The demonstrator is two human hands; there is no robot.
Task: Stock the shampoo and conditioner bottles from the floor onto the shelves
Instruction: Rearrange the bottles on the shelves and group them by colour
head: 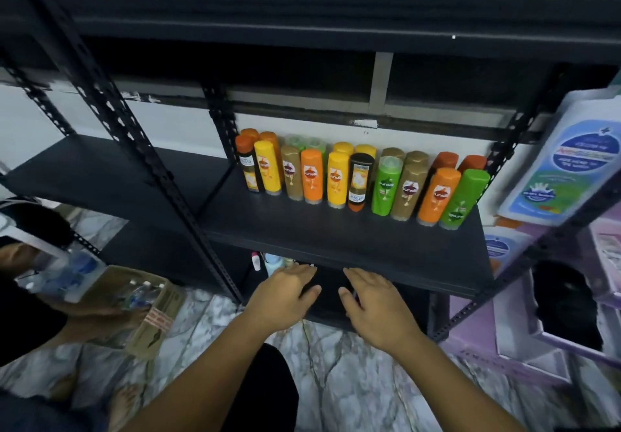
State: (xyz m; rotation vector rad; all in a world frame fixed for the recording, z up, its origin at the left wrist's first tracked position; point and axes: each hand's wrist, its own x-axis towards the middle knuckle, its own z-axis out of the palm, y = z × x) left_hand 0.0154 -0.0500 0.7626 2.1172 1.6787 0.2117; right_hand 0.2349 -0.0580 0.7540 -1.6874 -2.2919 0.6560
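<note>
Shelf board (336, 236), just beyond the fingers (304, 272): matt black, smooth.
Bottles (336, 179), further past the fingers: glossy plastic, printed labels.
Upright (188, 209), left of the fingers: black perforated metal, matt.
Floor (353, 381), below the fingers: polished, marble-patterned tile.
Box (158, 324), far left of the fingers: brown cardboard, matt.
Jug (568, 169), far right: white plastic, glossy label.

Shelved bottles (363, 179) (upright), empty hands (284, 297)

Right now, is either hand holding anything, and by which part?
Nothing is held. The left hand and right hand are both open, fingers straight, just below the front edge of the black metal shelf; no grip on anything.
</note>
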